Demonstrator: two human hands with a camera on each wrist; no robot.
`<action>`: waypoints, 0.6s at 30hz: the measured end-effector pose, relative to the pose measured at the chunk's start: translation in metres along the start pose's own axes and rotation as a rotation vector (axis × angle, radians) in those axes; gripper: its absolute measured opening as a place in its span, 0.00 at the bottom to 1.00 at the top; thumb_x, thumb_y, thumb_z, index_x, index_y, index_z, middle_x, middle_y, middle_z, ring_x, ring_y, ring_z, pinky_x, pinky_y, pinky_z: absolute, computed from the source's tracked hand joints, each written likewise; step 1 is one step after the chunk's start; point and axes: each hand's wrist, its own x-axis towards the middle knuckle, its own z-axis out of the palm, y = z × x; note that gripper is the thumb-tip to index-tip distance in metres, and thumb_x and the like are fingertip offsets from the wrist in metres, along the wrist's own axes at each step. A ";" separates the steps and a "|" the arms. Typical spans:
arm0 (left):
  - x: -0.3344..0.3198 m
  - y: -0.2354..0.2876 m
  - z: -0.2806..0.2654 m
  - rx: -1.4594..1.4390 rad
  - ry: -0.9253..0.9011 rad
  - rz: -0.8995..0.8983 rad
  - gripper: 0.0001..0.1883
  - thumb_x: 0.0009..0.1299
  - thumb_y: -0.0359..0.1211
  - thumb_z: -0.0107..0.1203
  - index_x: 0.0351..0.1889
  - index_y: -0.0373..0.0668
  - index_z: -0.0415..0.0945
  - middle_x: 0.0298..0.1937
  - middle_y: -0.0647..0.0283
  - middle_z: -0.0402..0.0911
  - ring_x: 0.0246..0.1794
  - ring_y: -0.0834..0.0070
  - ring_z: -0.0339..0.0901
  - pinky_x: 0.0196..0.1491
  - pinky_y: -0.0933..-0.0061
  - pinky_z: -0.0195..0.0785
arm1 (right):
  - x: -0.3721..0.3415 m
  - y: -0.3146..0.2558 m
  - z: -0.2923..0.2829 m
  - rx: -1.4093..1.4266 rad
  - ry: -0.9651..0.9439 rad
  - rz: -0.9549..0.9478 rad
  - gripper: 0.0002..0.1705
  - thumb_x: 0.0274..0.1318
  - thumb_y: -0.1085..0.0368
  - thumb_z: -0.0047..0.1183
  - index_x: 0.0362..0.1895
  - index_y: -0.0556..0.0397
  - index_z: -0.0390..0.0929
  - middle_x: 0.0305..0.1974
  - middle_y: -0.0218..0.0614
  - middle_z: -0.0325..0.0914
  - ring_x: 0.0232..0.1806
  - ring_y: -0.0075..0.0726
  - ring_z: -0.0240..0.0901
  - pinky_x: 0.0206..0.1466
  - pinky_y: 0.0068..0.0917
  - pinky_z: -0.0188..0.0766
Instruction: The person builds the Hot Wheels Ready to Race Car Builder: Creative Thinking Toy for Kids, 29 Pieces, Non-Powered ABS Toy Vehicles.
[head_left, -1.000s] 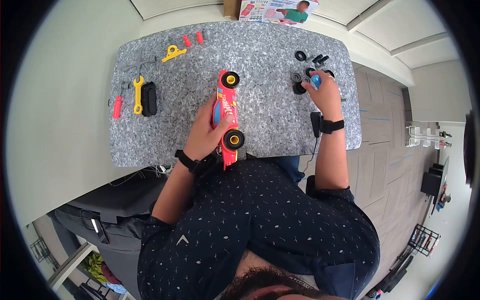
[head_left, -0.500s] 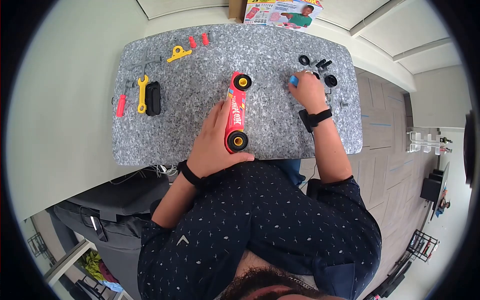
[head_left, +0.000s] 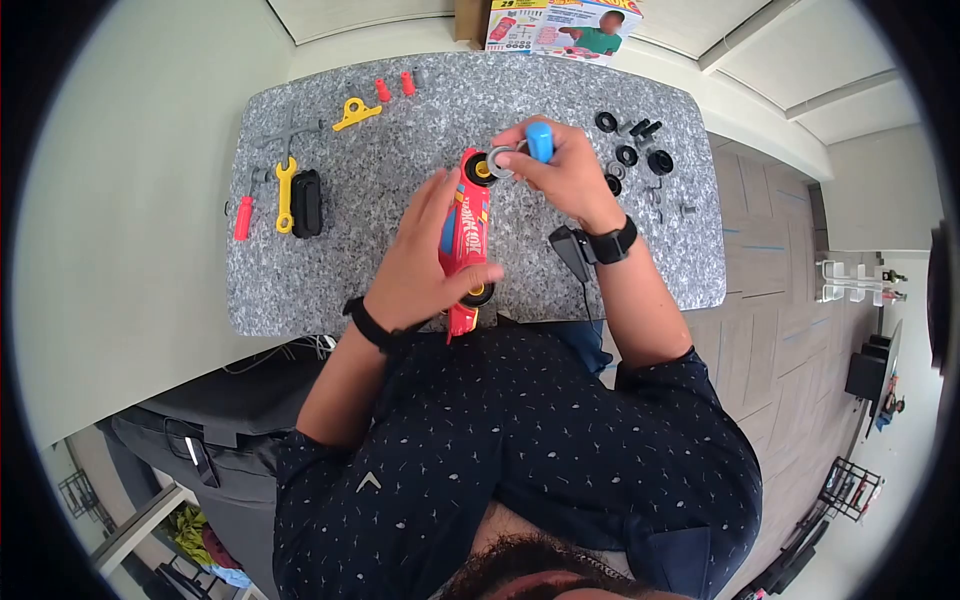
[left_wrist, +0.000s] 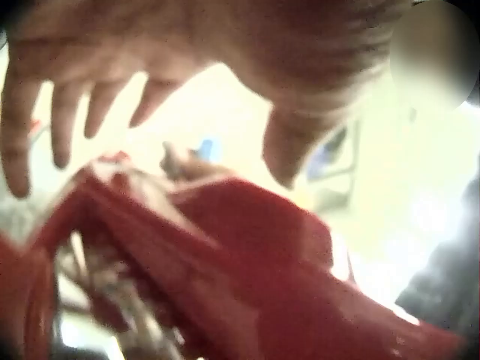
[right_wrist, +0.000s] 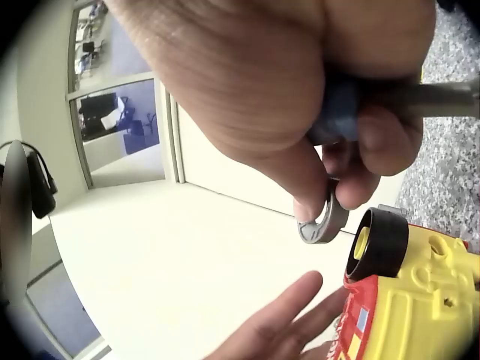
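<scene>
A red toy car [head_left: 466,225] lies on its side on the table, its wheels facing right and its yellow underside [right_wrist: 424,307] showing in the right wrist view. My left hand [head_left: 415,255] hovers along its left side with fingers spread and thumb over the near wheel. My right hand [head_left: 575,180] pinches a grey ring [right_wrist: 336,217] between thumb and finger, close to the far black wheel [right_wrist: 390,241]. A blue-handled screwdriver [head_left: 540,141] is also held in that hand, its metal shaft [right_wrist: 442,99] sticking out past the fingers.
Black tyres [head_left: 627,156] and several small grey parts lie at right. At left are a yellow wrench [head_left: 285,195], a black case [head_left: 307,203], a red screwdriver [head_left: 243,218] and a grey cross-shaped tool [head_left: 290,130]. A printed box [head_left: 560,30] stands behind the table.
My right hand has come left from the loose parts to the car's far wheel, bringing the grey ring and blue-handled screwdriver. My left hand has shifted, its thumb now over the near wheel.
</scene>
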 end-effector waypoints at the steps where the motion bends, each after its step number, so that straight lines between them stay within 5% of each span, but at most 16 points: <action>1: 0.010 -0.005 -0.003 -0.048 -0.004 -0.012 0.65 0.62 0.53 0.84 0.91 0.39 0.55 0.89 0.42 0.60 0.89 0.46 0.62 0.82 0.46 0.64 | 0.005 0.004 0.003 -0.042 -0.013 -0.025 0.14 0.68 0.66 0.76 0.53 0.57 0.92 0.39 0.29 0.91 0.35 0.19 0.83 0.38 0.23 0.80; 2: 0.020 -0.009 -0.005 -0.096 -0.005 -0.025 0.62 0.64 0.51 0.83 0.90 0.41 0.57 0.89 0.45 0.61 0.88 0.48 0.64 0.81 0.47 0.66 | 0.009 0.003 0.006 -0.085 -0.027 -0.051 0.14 0.68 0.66 0.76 0.53 0.57 0.92 0.39 0.30 0.91 0.35 0.21 0.84 0.39 0.24 0.81; 3: 0.027 -0.016 -0.005 -0.081 0.032 -0.009 0.55 0.66 0.46 0.82 0.88 0.45 0.62 0.85 0.52 0.69 0.83 0.57 0.71 0.73 0.51 0.73 | 0.011 -0.001 0.009 -0.153 -0.009 -0.087 0.09 0.64 0.66 0.77 0.45 0.55 0.93 0.36 0.37 0.90 0.37 0.33 0.87 0.45 0.34 0.82; 6: 0.059 -0.035 -0.003 -0.209 -0.043 -0.052 0.50 0.66 0.45 0.83 0.83 0.46 0.67 0.81 0.56 0.76 0.81 0.61 0.74 0.70 0.52 0.75 | 0.021 0.010 0.015 -0.248 -0.025 -0.065 0.11 0.59 0.63 0.79 0.41 0.55 0.93 0.36 0.40 0.89 0.36 0.38 0.86 0.45 0.36 0.81; 7: 0.066 -0.035 0.002 -0.288 0.032 -0.023 0.40 0.64 0.42 0.83 0.71 0.39 0.76 0.68 0.52 0.86 0.72 0.57 0.82 0.69 0.55 0.76 | 0.022 0.009 0.015 -0.240 -0.038 -0.063 0.13 0.58 0.61 0.80 0.41 0.55 0.92 0.37 0.42 0.88 0.36 0.39 0.86 0.44 0.39 0.80; 13: 0.084 -0.054 0.011 -0.392 -0.005 -0.092 0.29 0.69 0.35 0.80 0.65 0.43 0.79 0.64 0.63 0.90 0.66 0.72 0.86 0.63 0.61 0.80 | 0.014 -0.006 0.016 -0.396 0.029 -0.128 0.10 0.57 0.66 0.77 0.39 0.56 0.90 0.39 0.47 0.88 0.42 0.55 0.87 0.46 0.43 0.81; 18: 0.084 -0.051 0.012 -0.394 -0.018 -0.103 0.28 0.70 0.33 0.80 0.64 0.42 0.78 0.59 0.64 0.89 0.61 0.75 0.87 0.58 0.66 0.84 | 0.023 -0.010 0.015 -0.513 -0.147 -0.508 0.06 0.53 0.72 0.70 0.36 0.56 0.86 0.41 0.48 0.86 0.47 0.64 0.85 0.50 0.51 0.82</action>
